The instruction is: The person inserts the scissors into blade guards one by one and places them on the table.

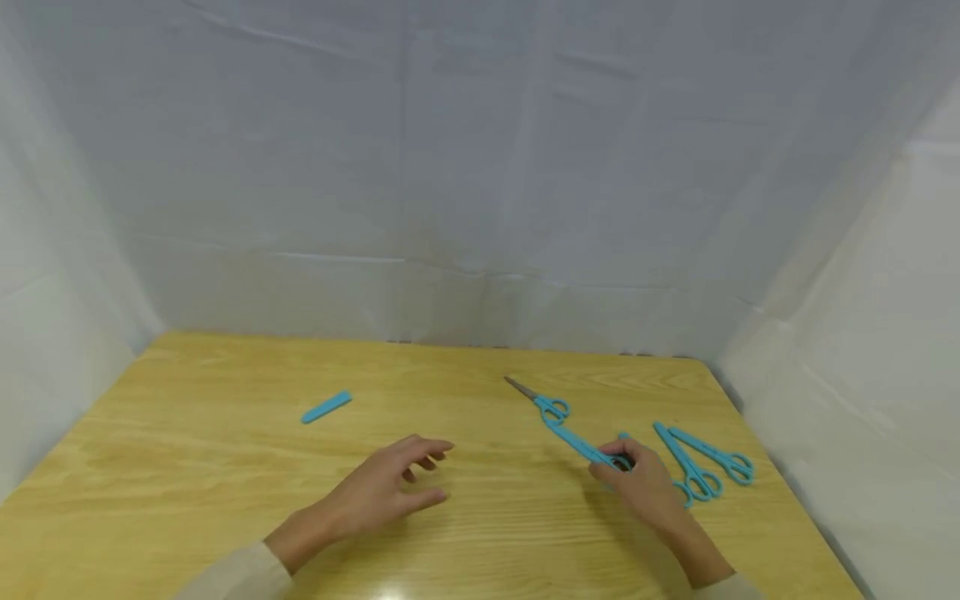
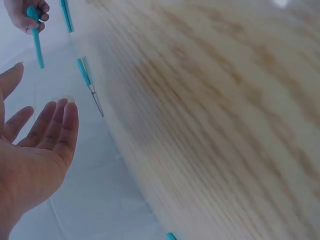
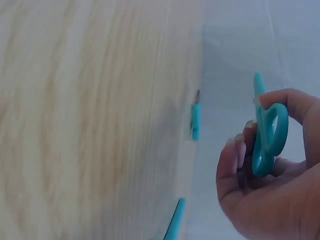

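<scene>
My right hand grips a pair of turquoise scissors by the handle loops. Their blades sit inside a turquoise sheath that points away to the left, held above the table. Over the middle of the table my left hand holds nothing, its fingers slightly bent and thumb apart. Beyond the right hand lies an uncovered pair of scissors, metal blades pointing to the far left. A loose turquoise sheath rests on the table beyond the left hand.
Several covered turquoise scissors lie to the right of the right hand, some partly hidden behind it. The wooden table is bordered by pale sheeting at the back and both sides.
</scene>
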Tool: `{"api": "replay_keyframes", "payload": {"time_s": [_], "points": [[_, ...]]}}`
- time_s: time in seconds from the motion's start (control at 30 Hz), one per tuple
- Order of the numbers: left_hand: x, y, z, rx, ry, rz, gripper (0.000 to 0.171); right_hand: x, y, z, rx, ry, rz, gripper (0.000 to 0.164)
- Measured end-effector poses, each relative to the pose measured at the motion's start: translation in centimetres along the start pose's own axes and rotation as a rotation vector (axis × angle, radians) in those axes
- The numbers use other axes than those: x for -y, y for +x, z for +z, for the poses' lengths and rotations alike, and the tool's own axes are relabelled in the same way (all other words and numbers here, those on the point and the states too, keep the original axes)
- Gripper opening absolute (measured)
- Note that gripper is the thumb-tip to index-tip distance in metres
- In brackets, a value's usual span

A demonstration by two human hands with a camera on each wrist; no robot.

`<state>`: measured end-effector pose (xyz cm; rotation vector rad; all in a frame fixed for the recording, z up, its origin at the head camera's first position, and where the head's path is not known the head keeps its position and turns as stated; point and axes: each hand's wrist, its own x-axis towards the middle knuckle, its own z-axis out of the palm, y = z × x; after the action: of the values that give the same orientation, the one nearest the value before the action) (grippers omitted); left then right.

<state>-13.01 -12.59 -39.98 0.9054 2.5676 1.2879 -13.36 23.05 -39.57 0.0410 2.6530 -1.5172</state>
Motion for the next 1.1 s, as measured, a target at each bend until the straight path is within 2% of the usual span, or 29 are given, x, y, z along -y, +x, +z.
{"api": "replay_keyframes", "payload": {"time_s": [0.17, 0.57, 0.83, 0.93, 1.1], "points": [[0.2, 0.4, 0.1, 0.016, -0.025, 0.002, 0.050, -0.8, 0.0, -1.0, -0.060, -0.167, 0.033, 0.026], [0.3, 1.1, 0.5, 0.068, -0.110, 0.030, 0.049, -2.2, 0.3, -2.3, -0.055, -0.448, 0.122, 0.030], [0.3, 1.4, 0.7, 0.106, -0.174, 0.020, 0.049, -2.4, 0.2, -1.8, -0.081, -0.566, 0.108, 0.026], [0.3, 1.4, 0.7, 0.117, -0.181, 0.015, 0.050, -2.5, 0.2, -1.8, -0.079, -0.612, 0.075, 0.024], [0.3, 1.5, 0.7, 0.123, -0.158, 0.019, 0.051, -2.3, -0.1, -1.9, -0.071, -0.665, 0.003, 0.031]]}}
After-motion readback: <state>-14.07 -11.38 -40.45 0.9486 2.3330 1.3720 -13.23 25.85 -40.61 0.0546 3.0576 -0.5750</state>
